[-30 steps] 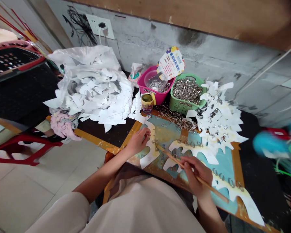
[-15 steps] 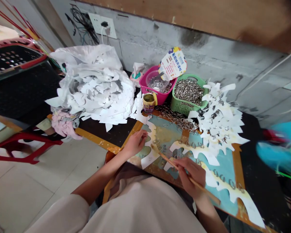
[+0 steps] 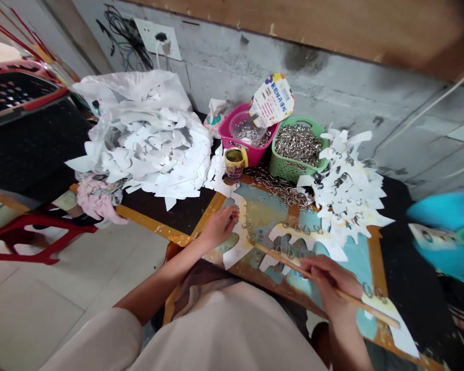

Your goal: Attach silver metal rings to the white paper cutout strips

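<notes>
My right hand (image 3: 332, 281) is closed round a long thin wooden stick (image 3: 274, 255), gripped along its shaft. The yellowish tip points left and lies at the edge of a scalloped white cut piece (image 3: 235, 252), beside a metal ring. My left hand (image 3: 221, 226) is over the left side of this piece, fingers curled together; whether they pinch anything is hidden. Other white strips (image 3: 325, 242) with metal rings along yellow-smeared edges lie to the right, one partly behind my right hand. An open small jar (image 3: 235, 166) with yellowish residue stands beyond the left hand.
A big heap of white cutouts (image 3: 158, 154) in a plastic bag is at the left. Behind stand a pink basket (image 3: 251, 149) and a green basket (image 3: 290, 167) of metal rings, with loose rings (image 3: 282, 190) in front. Ringed white pieces (image 3: 351, 190) pile up at right.
My right hand has moved right and slid back along the stick, whose tip has shifted slightly right. The left hand stays in nearly the same place. The view has turned a little.
</notes>
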`<action>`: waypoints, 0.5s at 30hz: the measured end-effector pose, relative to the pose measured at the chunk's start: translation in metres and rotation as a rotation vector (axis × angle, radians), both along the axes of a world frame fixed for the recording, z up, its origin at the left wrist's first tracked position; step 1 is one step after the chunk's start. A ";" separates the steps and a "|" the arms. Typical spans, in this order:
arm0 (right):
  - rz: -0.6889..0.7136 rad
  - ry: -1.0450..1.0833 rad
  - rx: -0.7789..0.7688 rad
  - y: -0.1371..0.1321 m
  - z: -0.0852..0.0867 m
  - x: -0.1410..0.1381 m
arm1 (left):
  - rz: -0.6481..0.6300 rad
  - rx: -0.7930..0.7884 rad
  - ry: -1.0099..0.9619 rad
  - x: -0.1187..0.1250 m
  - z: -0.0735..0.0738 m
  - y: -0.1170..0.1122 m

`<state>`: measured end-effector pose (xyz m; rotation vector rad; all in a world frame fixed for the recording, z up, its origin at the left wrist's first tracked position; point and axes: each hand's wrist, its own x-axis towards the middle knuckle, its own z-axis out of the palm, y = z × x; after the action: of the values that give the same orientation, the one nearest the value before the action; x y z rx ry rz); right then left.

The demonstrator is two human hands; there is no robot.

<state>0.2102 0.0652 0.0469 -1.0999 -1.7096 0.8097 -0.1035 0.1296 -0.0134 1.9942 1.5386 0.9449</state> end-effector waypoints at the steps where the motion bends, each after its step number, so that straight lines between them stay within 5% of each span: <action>1: 0.018 -0.001 -0.024 0.000 -0.001 0.004 | -0.009 0.007 -0.004 0.002 0.001 0.001; 9: -0.228 0.216 0.003 -0.005 -0.002 0.017 | -0.133 0.049 0.019 0.021 0.009 0.011; 15: -0.038 0.063 -0.130 -0.001 -0.009 0.014 | -0.100 0.045 0.131 0.031 0.013 0.038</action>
<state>0.2246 0.0644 0.0383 -1.1782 -1.5969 0.9329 -0.0727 0.1676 -0.0007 2.1813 1.4817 0.8301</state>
